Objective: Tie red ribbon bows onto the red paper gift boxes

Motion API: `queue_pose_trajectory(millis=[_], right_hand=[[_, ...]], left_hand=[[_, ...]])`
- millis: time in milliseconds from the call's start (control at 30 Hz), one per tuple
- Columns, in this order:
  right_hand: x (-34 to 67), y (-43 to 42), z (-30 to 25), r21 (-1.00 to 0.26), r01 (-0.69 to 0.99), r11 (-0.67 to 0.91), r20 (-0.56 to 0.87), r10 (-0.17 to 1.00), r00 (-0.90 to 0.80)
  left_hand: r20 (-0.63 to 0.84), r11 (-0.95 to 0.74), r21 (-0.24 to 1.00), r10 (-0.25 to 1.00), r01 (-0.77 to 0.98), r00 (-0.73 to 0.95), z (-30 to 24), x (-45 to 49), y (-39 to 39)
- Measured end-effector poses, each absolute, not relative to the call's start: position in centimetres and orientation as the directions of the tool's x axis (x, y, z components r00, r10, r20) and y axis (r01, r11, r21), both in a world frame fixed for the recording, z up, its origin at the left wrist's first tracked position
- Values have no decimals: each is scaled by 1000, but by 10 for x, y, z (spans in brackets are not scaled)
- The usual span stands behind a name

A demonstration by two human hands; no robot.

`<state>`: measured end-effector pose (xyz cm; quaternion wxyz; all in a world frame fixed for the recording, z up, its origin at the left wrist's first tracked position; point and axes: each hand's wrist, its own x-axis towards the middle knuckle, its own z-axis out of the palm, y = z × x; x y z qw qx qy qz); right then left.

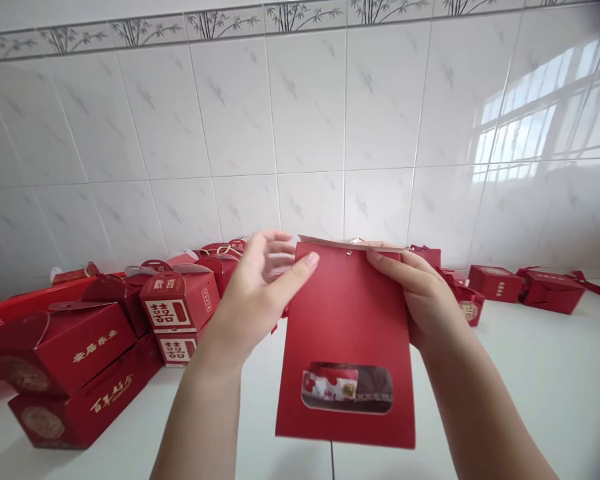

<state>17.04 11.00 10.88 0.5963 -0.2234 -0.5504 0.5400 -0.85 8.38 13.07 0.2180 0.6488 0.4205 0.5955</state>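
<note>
A flat red paper gift bag point(347, 320) with a clear oval window hangs upright above the white counter point(530, 373). Red and white wrapped items show through the window low on its front. My right hand point(420, 293) pinches the bag's top right corner, thumb on the front. My left hand point(263, 287) is at the top left corner, its thumb resting on the bag's edge. The left fingers are spread and slightly blurred, gripping nothing.
Stacked red gift boxes with gold characters point(80, 353) crowd the counter at the left. More small red boxes with ribbons point(525, 287) sit along the tiled wall point(305, 120) at the right.
</note>
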Motion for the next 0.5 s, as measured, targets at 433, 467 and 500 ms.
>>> queue_pose_trajectory(millis=[433,467,500], right_hand=[[166,97,115,-821,-257,511,542,838,-64],[164,97,114,-820,-254,513,540,841,-45],[163,98,113,-822,-253,511,536,843,-38]], left_hand=[[549,-559,827,825,55,131,130,4,81],[547,-557,829,827,53,132,130,3,81],[540,-551,833,831,60,135,131,2,81]])
